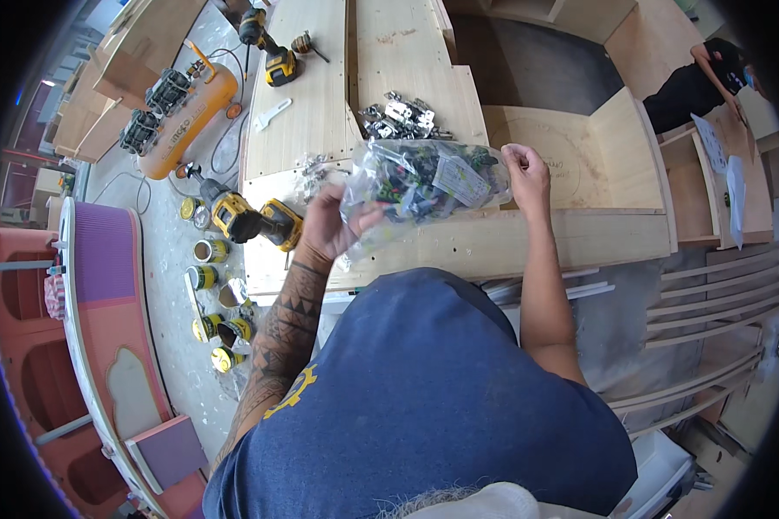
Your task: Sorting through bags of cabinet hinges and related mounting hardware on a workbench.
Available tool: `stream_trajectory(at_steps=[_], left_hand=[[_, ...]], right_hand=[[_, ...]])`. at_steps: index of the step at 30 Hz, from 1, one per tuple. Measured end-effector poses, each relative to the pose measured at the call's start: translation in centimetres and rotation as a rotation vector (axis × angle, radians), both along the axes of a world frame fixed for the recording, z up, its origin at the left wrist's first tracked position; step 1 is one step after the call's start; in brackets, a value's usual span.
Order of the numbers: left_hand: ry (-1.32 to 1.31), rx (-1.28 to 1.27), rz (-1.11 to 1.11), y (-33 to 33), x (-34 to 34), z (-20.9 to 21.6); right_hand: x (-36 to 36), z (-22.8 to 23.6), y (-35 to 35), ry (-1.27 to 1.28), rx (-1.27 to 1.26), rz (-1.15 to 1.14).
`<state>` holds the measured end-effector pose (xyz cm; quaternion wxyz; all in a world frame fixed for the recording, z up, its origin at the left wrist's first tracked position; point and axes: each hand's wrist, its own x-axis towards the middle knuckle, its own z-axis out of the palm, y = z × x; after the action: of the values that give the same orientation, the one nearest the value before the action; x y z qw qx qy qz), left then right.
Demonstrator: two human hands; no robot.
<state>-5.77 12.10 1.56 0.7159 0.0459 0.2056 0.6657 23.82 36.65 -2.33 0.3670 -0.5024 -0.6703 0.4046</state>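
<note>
Two hands hold one clear, crinkled plastic bag of small metal hardware (420, 177) above the pale wooden tabletop (511, 238) — long axis running left to right. The left hand (327, 227) is clamped on its left end, the right hand (526, 173) pinches its right end. Beyond the hands lies a loose pile of shiny metal hinges (402, 119); left of the left hand — a yellow-and-black cordless drill (244, 216).

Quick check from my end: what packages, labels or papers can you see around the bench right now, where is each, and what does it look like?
Clear plastic bag: held above the wooden bench by the left hand and right hand, full of small dark and metallic parts.
Paper label: inside that bag, pale, rectangular.
Round tins: on the floor left of the bench, yellow-banded.
White sheets: on boards at far right.
</note>
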Motion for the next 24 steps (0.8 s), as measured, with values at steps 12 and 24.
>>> stream_trajectory(at_steps=[12, 24], left_hand=[[1.433, -0.075, -0.025, 1.6, 9.9, -2.9], [2.086, 0.313, 0.345, 3.0, 9.0, -4.7]], right_hand=[[-3.3, -1.5, -13.4, 0.149, 0.193, 0.354], [-2.5, 5.3, -17.5, -0.197, 0.346, 0.529]])
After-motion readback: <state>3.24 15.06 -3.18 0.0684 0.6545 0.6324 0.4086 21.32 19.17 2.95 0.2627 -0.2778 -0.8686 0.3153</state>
